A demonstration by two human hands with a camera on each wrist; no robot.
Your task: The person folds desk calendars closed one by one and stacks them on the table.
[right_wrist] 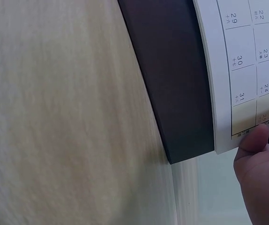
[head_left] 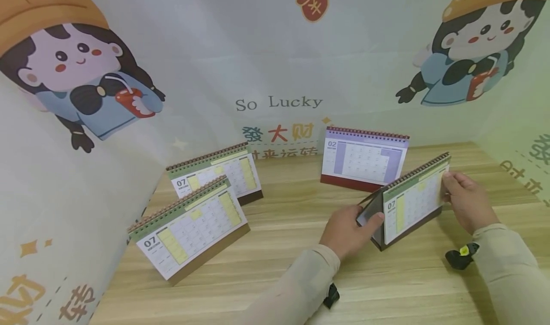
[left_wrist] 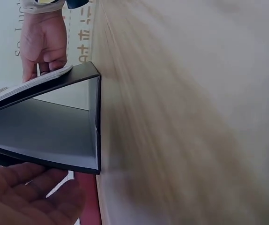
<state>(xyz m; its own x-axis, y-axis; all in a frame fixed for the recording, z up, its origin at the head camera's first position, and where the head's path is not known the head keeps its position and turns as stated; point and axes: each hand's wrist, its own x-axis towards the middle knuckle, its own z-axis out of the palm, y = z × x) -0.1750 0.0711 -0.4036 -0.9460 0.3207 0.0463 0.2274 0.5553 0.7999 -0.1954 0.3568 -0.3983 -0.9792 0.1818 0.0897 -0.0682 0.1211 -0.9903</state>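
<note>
Held calendar (head_left: 414,205): 1 green-topped desk calendar, page 07, propped like a tent on the wood-grain table (head_left: 292,258), toward the person's right.
Left hand (head_left: 345,232): clamped on its left end; thumb at the front edge, bent fingers against the back panel.
Right hand (head_left: 468,201): clamped on its right edge, thumb on the page front, fingers behind.
Dark strip (right_wrist: 176,84): runs along the held calendar's foot, below the white pages.
Purple calendar (head_left: 365,158): page 02, standing just behind, red strip at its foot.
Left side: front calendar (head_left: 193,229) and rear calendar (head_left: 242,172), both 07, green-topped; the front 1 partly hides the other.
Backdrop (head_left: 206,77): pale, printed with 2 cartoon figures and "So Lucky".
</note>
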